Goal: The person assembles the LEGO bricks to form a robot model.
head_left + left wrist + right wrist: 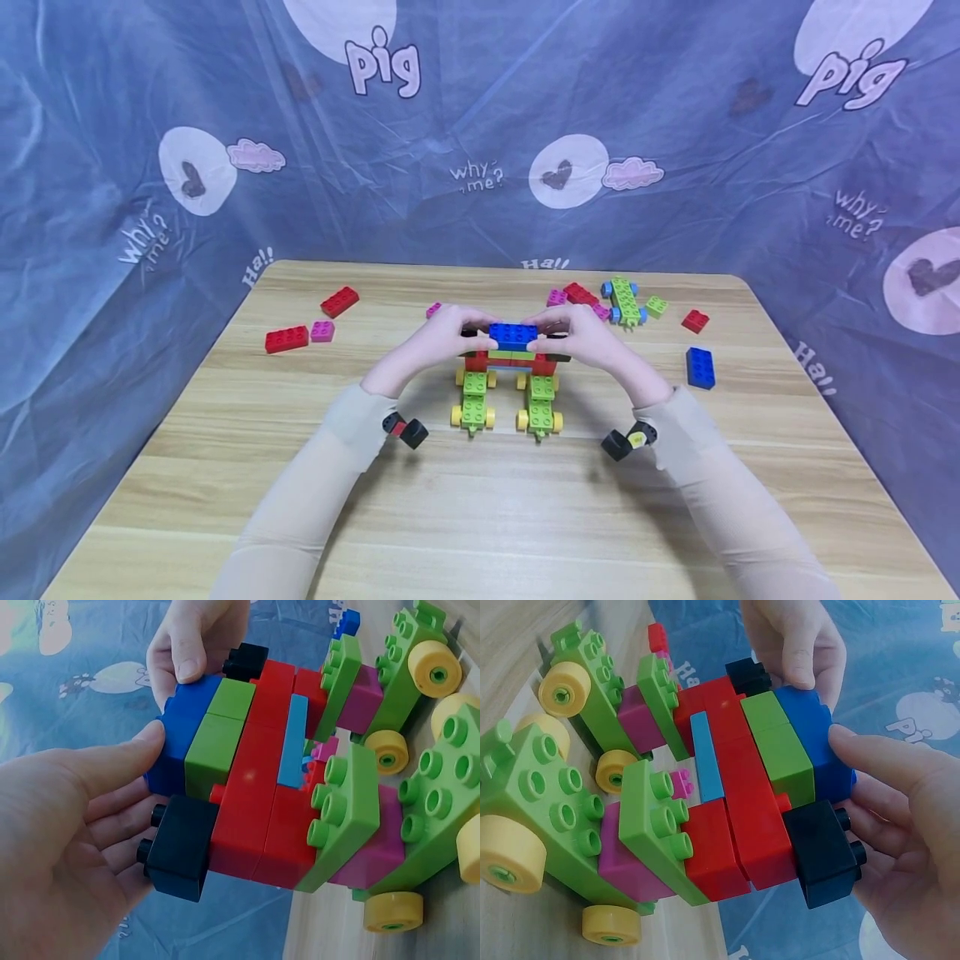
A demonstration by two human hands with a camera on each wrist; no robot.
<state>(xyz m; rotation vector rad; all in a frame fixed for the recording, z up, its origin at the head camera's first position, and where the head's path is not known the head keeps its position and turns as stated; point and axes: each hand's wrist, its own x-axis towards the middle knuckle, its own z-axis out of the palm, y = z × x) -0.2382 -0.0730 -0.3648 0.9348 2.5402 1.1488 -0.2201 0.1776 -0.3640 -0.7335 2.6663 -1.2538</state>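
Observation:
A blue brick (513, 335) tops a built figure of toy bricks. My left hand (441, 337) pinches its left end, thumb (146, 750) on the near face and fingers behind. From the other side my right hand (583, 335) grips the right end the same way. Beneath it come two lime green bricks (217, 754), then red bricks (244, 795) with a light blue piece (293, 739) under the middle. Black bricks (180, 847) (821, 851) jut out at both sides, close to my fingers. Two green wheeled bases (474, 408) (541, 410) with yellow wheels stand below as feet.
Red bricks (287, 339) (341, 302) and a pink brick (322, 332) lie at the left. At the back right are a green car base (624, 302) with blue wheels, a green brick (656, 307), a red brick (695, 321) and a blue brick (701, 368). A patterned cloth hangs behind the table.

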